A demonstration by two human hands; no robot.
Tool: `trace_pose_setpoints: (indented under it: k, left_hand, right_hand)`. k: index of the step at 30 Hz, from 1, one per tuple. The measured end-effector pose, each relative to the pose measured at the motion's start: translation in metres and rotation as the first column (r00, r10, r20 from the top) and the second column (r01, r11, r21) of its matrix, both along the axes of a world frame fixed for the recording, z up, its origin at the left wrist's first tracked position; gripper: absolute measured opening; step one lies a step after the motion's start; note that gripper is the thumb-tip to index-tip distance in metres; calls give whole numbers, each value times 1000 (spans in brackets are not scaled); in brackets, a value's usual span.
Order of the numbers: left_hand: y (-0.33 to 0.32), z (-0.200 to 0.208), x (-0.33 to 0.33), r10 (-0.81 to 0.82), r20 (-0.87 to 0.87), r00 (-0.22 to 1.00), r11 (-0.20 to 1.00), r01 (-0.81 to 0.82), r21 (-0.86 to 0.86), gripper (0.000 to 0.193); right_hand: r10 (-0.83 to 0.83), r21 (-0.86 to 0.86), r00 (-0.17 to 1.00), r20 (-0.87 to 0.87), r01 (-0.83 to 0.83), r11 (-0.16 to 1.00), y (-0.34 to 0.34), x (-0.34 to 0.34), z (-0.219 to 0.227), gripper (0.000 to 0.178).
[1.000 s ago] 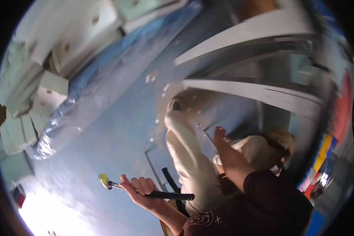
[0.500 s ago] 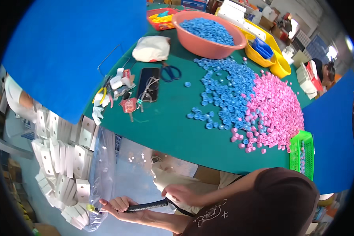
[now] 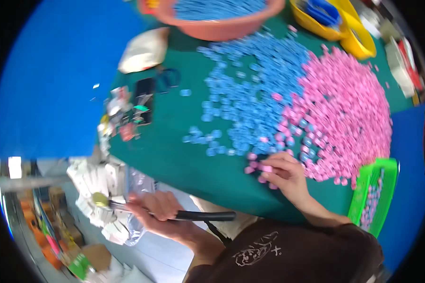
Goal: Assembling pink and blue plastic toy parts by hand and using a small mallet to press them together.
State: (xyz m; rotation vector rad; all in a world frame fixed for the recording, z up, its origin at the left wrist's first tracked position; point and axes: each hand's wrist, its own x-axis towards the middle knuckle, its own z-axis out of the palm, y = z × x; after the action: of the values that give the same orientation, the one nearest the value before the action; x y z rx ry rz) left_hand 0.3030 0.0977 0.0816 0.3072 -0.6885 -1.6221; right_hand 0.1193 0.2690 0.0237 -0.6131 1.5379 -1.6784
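My left hand (image 3: 157, 208) is off the table's front edge, wrapped round a long black-handled tool (image 3: 208, 216) with a metal shaft and a yellowish round knob at its left end. My right hand (image 3: 292, 178) is low over the green table (image 3: 174, 141), thumb and fingers closed on a small pink cap (image 3: 267, 168). A few more pink caps lie beside those fingertips. Beyond them spreads a heap of blue caps (image 3: 255, 99), meeting a larger heap of pink caps (image 3: 347, 113) on the right. Some blue ones are mixed in where the heaps meet.
A green basket (image 3: 391, 188) with small parts stands at the right edge. At the back are a salmon basin (image 3: 208, 32) of blue pieces and yellow containers (image 3: 316, 28). Scissors (image 3: 167, 79), a phone (image 3: 144, 96) and a white pouch (image 3: 144, 51) lie left. White parts (image 3: 92, 181) are stacked below.
My right hand has gone from near my lap to the table and taken a pink cap. My left hand still grips the tool. The view has shifted, and the table appears closer.
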Motion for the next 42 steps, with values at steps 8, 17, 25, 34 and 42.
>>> trace_pose_setpoints:
  k: [8,17,25,34,42]
  left_hand:
    - [-56,-10,-76,-351,88,932,926,360,-117,40]
    - [-56,-40,-88,-577,236,782,816,542,201,42]
    - [-55,-62,-58,-714,224,663,698,700,151,47]
    - [-49,-66,23,-481,302,823,873,482,76,50]
    - [-44,34,121,-75,343,936,990,111,-86,48]
  right_hand:
    - [-36,223,990,-138,66,973,53,-15,14,24]
    - [-606,259,778,-164,627,735,101,13,-1,25]
    - [-414,263,712,-567,633,728,108,17,-2,31]
    - [-241,240,629,-739,581,778,121,21,-22,25]
    - [17,307,495,-869,512,802,180,16,-49,30]
